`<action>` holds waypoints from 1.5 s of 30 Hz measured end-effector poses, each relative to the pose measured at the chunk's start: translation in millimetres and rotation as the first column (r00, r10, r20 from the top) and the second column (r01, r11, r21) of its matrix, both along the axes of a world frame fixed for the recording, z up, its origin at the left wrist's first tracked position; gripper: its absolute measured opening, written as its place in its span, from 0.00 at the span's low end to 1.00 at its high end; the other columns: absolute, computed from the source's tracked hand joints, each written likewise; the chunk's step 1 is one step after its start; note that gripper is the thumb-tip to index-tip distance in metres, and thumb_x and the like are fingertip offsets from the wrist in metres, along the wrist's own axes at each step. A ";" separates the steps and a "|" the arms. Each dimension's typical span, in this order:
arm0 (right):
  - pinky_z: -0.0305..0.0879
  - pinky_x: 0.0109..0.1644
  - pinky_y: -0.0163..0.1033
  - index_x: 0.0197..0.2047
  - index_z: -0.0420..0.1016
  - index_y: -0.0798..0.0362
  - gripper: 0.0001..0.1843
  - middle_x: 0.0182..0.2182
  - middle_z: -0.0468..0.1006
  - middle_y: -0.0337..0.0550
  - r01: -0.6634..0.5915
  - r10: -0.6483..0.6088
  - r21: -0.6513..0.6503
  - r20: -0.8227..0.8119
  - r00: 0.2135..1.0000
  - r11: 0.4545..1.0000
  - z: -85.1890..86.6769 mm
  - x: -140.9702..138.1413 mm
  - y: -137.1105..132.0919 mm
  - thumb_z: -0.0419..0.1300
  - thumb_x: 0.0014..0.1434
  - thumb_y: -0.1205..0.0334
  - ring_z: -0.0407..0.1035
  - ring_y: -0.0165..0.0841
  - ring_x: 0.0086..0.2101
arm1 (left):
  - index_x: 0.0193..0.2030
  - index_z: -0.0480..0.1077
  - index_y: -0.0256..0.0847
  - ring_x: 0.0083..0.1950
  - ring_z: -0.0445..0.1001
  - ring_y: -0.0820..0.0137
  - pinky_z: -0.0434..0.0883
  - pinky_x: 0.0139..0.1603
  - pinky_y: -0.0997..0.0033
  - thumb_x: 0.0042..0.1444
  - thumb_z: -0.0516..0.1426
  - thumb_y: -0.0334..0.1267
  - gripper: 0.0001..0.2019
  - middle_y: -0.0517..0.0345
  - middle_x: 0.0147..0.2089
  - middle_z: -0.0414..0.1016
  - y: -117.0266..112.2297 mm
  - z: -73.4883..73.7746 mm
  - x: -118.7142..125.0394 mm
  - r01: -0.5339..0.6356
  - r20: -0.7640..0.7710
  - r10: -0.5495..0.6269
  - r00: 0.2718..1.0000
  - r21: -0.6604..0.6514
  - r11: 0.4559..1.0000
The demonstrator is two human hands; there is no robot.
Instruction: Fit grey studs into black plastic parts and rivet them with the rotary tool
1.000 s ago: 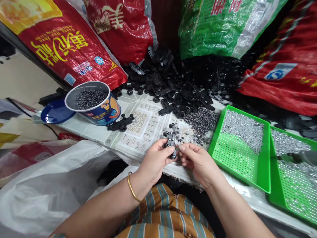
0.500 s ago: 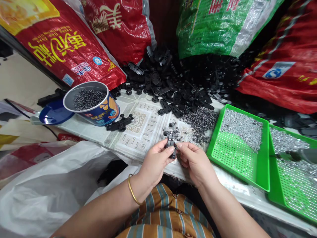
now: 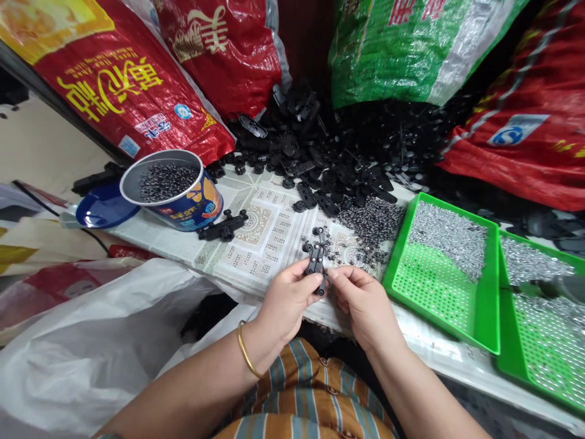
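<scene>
A black plastic assembly with small round knobs (image 3: pixel 315 256) is gripped between the thumb and fingers of my left hand (image 3: pixel 292 292), tilted slightly over the table's front edge. My right hand (image 3: pixel 359 299) is closed in a pinch just right of it, fingertips near its side; whatever lies in that pinch is too small to make out. A heap of tiny dark metal pieces (image 3: pixel 372 219) lies beyond my hands. A similar black assembly (image 3: pixel 223 225) rests on the patterned tablecloth (image 3: pixel 256 256) to the left.
A blue tub (image 3: pixel 192 204) of small dark pieces stands left, beside a blue lid (image 3: pixel 107 204). Black plastic parts (image 3: pixel 315 158) are piled at the back below a green sack (image 3: pixel 397 61) and red sacks (image 3: pixel 214 55). Green trays (image 3: pixel 491 292) of silvery pieces sit at right.
My right fingertips have shifted slightly away from the side of the black assembly. My left hand still holds it in nearly the same place; the whole view has moved a little.
</scene>
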State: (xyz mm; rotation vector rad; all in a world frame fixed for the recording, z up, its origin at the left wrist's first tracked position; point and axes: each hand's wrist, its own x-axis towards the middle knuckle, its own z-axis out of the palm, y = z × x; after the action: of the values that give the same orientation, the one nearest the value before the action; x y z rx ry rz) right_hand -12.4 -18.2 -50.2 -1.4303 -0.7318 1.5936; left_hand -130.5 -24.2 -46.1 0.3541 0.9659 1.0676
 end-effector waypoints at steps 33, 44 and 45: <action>0.57 0.24 0.29 0.29 0.69 0.54 0.19 0.23 0.75 0.40 0.010 -0.024 -0.141 -0.097 0.995 0.990 24.2 19.1 3.2 0.68 0.40 0.51 0.69 0.30 0.24 | 0.33 0.74 0.42 0.46 0.67 0.62 0.56 0.53 0.63 0.46 0.54 0.25 0.11 0.52 0.39 0.74 188.9 20.6 -45.7 0.837 -0.954 0.254 0.160 0.267 0.478; 0.60 0.29 0.31 0.38 0.71 0.54 0.17 0.20 0.70 0.36 -0.037 0.006 -0.103 -0.287 0.958 0.994 21.7 34.4 -0.5 0.63 0.48 0.52 0.65 0.26 0.22 | 0.28 0.69 0.40 0.47 0.65 0.59 0.54 0.55 0.59 0.45 0.57 0.30 0.02 0.51 0.37 0.71 204.6 22.7 -52.0 0.818 -0.954 0.221 0.203 0.289 0.496; 0.61 0.29 0.31 0.38 0.71 0.53 0.16 0.21 0.69 0.36 -0.052 0.011 -0.118 -0.325 0.946 0.992 21.3 35.2 -0.1 0.62 0.49 0.52 0.66 0.26 0.23 | 0.32 0.68 0.39 0.48 0.65 0.59 0.56 0.54 0.58 0.48 0.55 0.32 0.04 0.50 0.39 0.70 198.3 24.4 -51.9 0.784 -0.945 0.223 0.239 0.323 0.530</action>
State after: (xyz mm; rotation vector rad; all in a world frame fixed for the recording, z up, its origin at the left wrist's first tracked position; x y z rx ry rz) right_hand 22.8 -18.3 -28.9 -1.2041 -0.4695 1.8701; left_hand -182.4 174.1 -21.7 2.1690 1.2695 0.7008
